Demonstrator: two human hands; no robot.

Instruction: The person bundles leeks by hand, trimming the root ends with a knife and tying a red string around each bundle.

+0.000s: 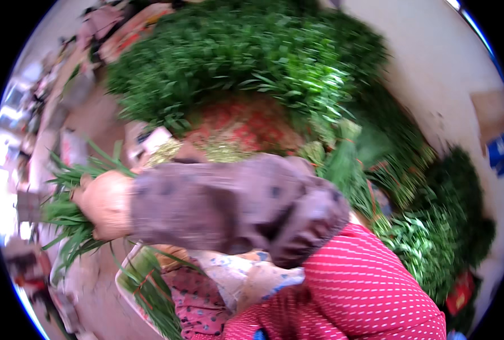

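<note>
My right hand [103,204], at the end of a blurred purple-brown dotted sleeve reaching across the middle, grips a bunch of long green leaves [65,224] at the left. Below it, a pale tub [124,266] holds more long leaves with orange bands [150,283]. I cannot make out my left hand; the area under my right arm is partly hidden. My lap, in red cloth with white dashes [365,277], fills the lower right, beside pink and white patterned cloth [195,289].
A large leafy green pile [246,51] arcs behind a red patterned mat [240,124]. Banded bundles [345,158] and more greens [427,238] lie on the right, near a pale wall [433,68] and a blue object [498,153]. Blurred clutter [31,102] lines the left.
</note>
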